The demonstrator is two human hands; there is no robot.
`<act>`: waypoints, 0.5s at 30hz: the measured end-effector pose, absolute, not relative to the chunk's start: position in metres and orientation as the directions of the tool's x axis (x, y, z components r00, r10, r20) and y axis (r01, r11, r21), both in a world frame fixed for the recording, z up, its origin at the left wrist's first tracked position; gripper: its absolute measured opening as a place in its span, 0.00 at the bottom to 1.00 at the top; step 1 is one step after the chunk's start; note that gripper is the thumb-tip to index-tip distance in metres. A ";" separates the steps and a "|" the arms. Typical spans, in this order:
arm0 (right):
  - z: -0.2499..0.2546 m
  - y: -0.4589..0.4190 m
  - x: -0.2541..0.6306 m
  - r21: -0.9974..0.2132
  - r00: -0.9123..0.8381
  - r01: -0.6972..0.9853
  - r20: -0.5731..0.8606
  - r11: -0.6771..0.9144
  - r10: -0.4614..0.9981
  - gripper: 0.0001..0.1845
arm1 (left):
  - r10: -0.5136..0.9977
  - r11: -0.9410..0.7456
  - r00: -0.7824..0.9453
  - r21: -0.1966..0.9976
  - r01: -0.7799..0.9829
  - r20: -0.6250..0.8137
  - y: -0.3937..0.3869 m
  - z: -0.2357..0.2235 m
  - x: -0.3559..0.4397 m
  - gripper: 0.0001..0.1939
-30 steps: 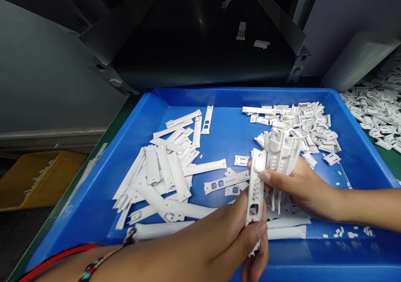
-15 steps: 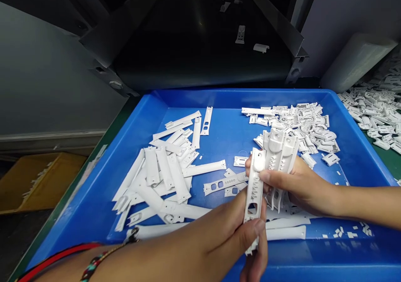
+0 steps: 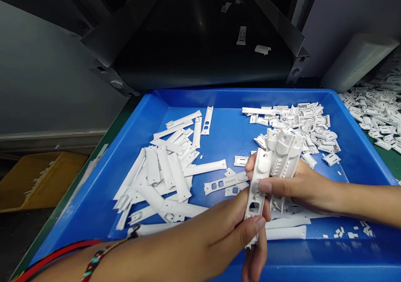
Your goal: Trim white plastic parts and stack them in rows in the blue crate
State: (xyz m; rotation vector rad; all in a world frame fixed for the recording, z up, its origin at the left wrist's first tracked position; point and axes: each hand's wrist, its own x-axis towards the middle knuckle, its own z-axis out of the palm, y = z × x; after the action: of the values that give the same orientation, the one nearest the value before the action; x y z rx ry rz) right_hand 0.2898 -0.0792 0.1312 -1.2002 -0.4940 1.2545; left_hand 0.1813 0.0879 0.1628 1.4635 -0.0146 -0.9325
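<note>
My left hand (image 3: pixel 228 236) pinches the lower end of a long white ribbed plastic part (image 3: pixel 257 190) and holds it upright over the blue tray (image 3: pixel 360 148). My right hand (image 3: pixel 297 186) grips a bundle of similar white parts (image 3: pixel 283 152), its thumb pressing across the single part near its middle. The single part lies against the left side of the bundle. Flat white strips (image 3: pixel 166 173) lie heaped in the tray to the left of my hands, and small white clips (image 3: pixel 300 121) are piled at the back right.
A dark chute (image 3: pixel 200 44) slopes down to the tray's far edge with a few white parts on it. More white parts (image 3: pixel 376 110) lie on the green table to the right. A yellow bin (image 3: pixel 37 177) stands low at the left.
The single part and the bundle have tilted slightly and come closer together; my right thumb has slid lower over the part. Both hands stay in place.
</note>
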 end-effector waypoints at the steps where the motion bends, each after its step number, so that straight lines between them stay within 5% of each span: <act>1: 0.132 -0.080 0.292 -0.882 0.314 -0.448 -0.306 -0.145 0.899 0.19 | -0.534 -0.160 0.682 0.852 0.499 -0.499 0.090 0.161 0.183 0.20; 5: 0.133 -0.082 0.302 -0.898 0.544 -0.439 -0.295 -0.034 0.786 0.16 | -0.262 -0.397 0.883 0.877 0.269 -0.390 0.113 0.149 0.201 0.23; 7: 0.134 -0.082 0.307 -0.901 0.641 -0.433 -0.312 -0.005 0.701 0.15 | -0.058 -0.686 0.946 0.701 0.194 -0.319 0.129 0.143 0.210 0.21; 10: 0.135 -0.082 0.309 -0.906 0.643 -0.418 -0.343 -0.062 0.685 0.14 | -0.126 -0.907 0.911 0.417 0.054 -0.393 0.146 0.132 0.216 0.17; 15: 0.132 -0.079 0.309 -0.948 0.610 -0.284 -0.295 -0.145 0.735 0.17 | -0.308 -0.918 0.836 0.373 -0.135 -0.455 0.138 0.114 0.214 0.12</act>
State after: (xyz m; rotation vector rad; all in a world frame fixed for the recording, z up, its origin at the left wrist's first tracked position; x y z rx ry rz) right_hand 0.3093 -0.0791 0.1322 -1.4642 -0.4043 0.9275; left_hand 0.2143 0.1384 0.1137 2.6886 -0.3339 -0.7458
